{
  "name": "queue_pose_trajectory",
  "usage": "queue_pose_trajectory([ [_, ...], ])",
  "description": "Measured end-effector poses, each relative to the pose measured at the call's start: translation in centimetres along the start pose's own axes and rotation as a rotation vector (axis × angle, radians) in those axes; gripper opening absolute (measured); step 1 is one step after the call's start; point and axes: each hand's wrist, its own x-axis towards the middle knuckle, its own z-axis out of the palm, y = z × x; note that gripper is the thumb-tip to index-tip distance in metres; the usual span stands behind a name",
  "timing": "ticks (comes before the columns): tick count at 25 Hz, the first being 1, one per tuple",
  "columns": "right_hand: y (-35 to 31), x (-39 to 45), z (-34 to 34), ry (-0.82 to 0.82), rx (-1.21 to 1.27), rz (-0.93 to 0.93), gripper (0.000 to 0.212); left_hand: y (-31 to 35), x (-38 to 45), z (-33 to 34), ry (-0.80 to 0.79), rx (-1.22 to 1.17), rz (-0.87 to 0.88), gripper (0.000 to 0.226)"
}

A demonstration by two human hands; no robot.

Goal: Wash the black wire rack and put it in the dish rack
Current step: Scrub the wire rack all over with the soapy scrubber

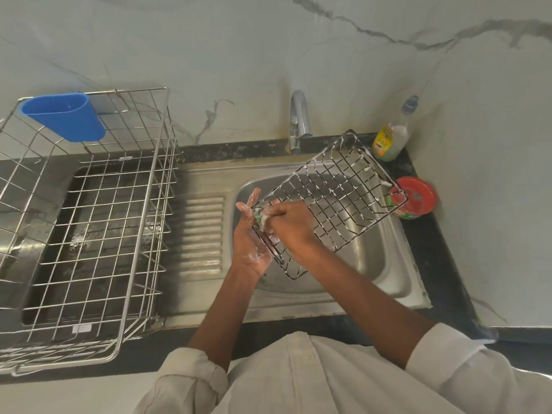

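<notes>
The left hand [252,234] supports the black wire rack [328,201] at its near edge, fingers straight; the right hand [288,225] pinches a green scrubber [259,218] against it, above the sink [385,264]; foamy wires look light, stiff, slippery; better grip the frame; the dish rack [89,210] waits left.

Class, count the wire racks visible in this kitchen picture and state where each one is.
2. The black wire rack is held over the sink; the dish rack stands left of the sink.
</notes>
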Motion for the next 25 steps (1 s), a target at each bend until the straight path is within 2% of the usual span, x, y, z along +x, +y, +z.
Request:
queue_pose_trajectory([
  [1, 0.3, 0.0, 0.2, 0.021, -0.087, -0.044, 0.017, 0.1, 0.0, 0.2, -0.001, -0.015, -0.003, 0.096],
  [4, 0.2, 0.2, 0.6, -0.057, -0.209, -0.104, 0.009, -0.2, 0.1, 0.0, 0.013, -0.019, -0.04, 0.09],
  [6, -0.1, 0.5, 0.1, -0.089, -0.363, -0.151, 0.018, -0.2, -0.2, 0.1, 0.02, -0.016, -0.065, 0.093],
  [9, -0.1, 0.4, -0.5, 0.04, -0.455, -0.177, 0.029, 0.3, -0.8, 0.5, -0.009, -0.011, -0.073, 0.106],
  [11, 0.0, 0.1, -0.4, 0.141, -0.442, -0.172, 0.022, 0.2, -0.9, 0.8, -0.013, -0.022, -0.073, 0.093],
  [13, -0.5, -0.2, 0.0, 0.156, -0.325, -0.111, 0.022, -0.2, -0.9, 1.0, -0.022, -0.024, -0.072, 0.082],
  [15, -1.1, -0.7, 0.2, 0.065, -0.185, -0.05, 0.015, -0.2, -0.9, 0.9, -0.016, 0.016, -0.063, 0.082],
  [16, -1.5, -1.1, -0.1, -0.014, -0.085, -0.019, 0.011, 0.0, -1.0, 0.8, -0.011, 0.039, -0.05, 0.093],
  [18, -1.7, -1.6, -1.2, -0.158, 0.178, 0.126, 0.015, 0.4, -1.0, 0.8, -0.026, 0.066, -0.031, 0.119],
  [20, -1.7, -0.9, -1.7, -0.097, 0.367, 0.295, 0.018, 0.6, -0.9, 1.0, -0.035, 0.046, -0.025, 0.129],
  [22, -1.5, 0.2, -1.4, 0.039, 0.445, 0.437, 0.014, 0.4, -0.8, 1.2, -0.037, 0.019, -0.034, 0.134],
  [23, -1.6, 0.5, -1.2, 0.055, 0.478, 0.487, 0.014, 0.3, -0.7, 1.3, -0.027, 0.015, -0.039, 0.135],
  [25, -1.6, 0.6, -1.2, -0.046, 0.562, 0.54, 0.019, 0.3, -0.7, 1.4, 0.004, 0.036, -0.047, 0.132],
])
